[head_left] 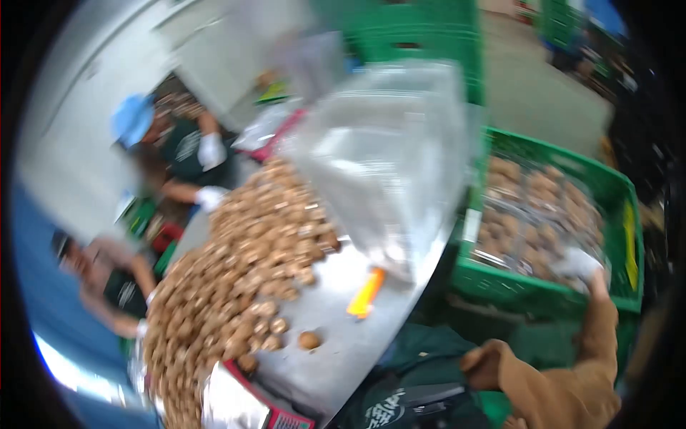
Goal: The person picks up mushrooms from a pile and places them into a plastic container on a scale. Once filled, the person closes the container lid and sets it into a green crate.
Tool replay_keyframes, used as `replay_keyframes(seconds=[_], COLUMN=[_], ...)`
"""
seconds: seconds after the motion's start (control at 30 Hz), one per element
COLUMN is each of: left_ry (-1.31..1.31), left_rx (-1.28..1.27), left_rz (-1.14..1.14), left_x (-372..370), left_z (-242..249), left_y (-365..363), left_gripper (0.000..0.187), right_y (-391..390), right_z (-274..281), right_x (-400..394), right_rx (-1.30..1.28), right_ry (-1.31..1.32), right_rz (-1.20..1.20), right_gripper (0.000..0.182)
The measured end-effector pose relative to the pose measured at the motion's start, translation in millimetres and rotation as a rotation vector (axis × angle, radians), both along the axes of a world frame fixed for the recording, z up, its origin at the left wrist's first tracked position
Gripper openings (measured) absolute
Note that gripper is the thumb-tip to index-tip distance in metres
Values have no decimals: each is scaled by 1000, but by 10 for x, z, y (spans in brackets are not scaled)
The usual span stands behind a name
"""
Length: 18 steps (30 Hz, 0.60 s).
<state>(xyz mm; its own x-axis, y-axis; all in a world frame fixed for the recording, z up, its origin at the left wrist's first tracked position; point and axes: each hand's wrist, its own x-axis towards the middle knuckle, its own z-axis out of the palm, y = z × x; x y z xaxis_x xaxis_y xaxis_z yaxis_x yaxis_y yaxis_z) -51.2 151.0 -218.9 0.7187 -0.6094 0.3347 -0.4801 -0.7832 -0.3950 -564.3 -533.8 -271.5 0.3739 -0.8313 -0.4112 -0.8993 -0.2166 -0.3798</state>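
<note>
My right hand (577,264), in a white glove and blurred, reaches into a green crate (493,280) on the right. It is at the near corner of the clear plastic packs (527,207) of round brown produce that lie inside; its fingers are too smeared to make out. A brown sleeve covers that arm. My left hand does not show. Beside me on the metal table (339,300) is a large heap of loose round brown produce (243,257). One loose piece (309,340) sits apart from it, near an orange-yellow object (366,293).
A large clear plastic bag (386,150) stands at the table's right edge. A white and red package (236,400) lies at the near end. Across the table are two people, one in a blue cap (133,120). Green crates (411,32) are stacked behind.
</note>
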Motion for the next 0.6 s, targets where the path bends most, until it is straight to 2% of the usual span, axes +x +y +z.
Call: replay_keyframes(seconds=[0.03, 0.07, 0.1, 0.13, 0.17, 0.2, 0.23, 0.27, 0.3, 0.33, 0.37, 0.4, 0.43, 0.53, 0.6], left_ry=[93, 180, 149, 252, 208, 172, 143, 111, 117, 183, 149, 125, 93, -4, 21], left_rx=[-99, -207, -218, -257, -200, -138, -176, -212, -253, -394, -394, -393, -420, -465, -539], left_rz=[-8, -35, -5, 66, 68, 62, 29, -15, -47, -37, -31, -19, -45, -125, -153], left_x=[65, 99, -23, -11, -121, -205, -247, -234, -258, -314, -299, -307, -318, -304, -285], left_z=[-45, -17, 37, -90, 42, 163, 167, 181, 275, 443, 480, 482, 507, 646, 633], left_y=[-80, -131, -262, -64, -186, -380, -412, -454, -540, -718, -778, -818, -896, -1261, -1575], left_gripper=[31, 33, 42, 45, 33, 24, 25, 26, 30, 34, 36, 38, 37, 38, 38], right_y=[23, 21, 10, 48, 38, 309, 589, 687, 672, 729, 733, 912, 1031, 1400, 1540], right_z=[57, 321, 361, 609, 844, 1361, 1756, 1667, 1493, 1388, 1083, 1174, 1072, 651, 257], right_x=[103, 293, 398, 685, 930, 1375, 1758, 1908, 2091, 2322, 2516, 2794, 3001, 3495, 3735], right_rx=[-285, -332, -512, -436, -242, 120, 486, 608, 590, 623, 572, 464, 474, 437, 262], right_ry=[216, 391, 182, -141, -276, -358, -421, -592, -511, -509, -515, -517, -589, -679, -720], right_rz=[103, 45, -32, -41, 170, 131, 83, 245, 505, 655, 860, 945, 989, 1042, 1141], right_gripper=[44, 41, 41, 38, 34, 31, 28, 26, 30, 37, 39, 40, 40, 38, 43])
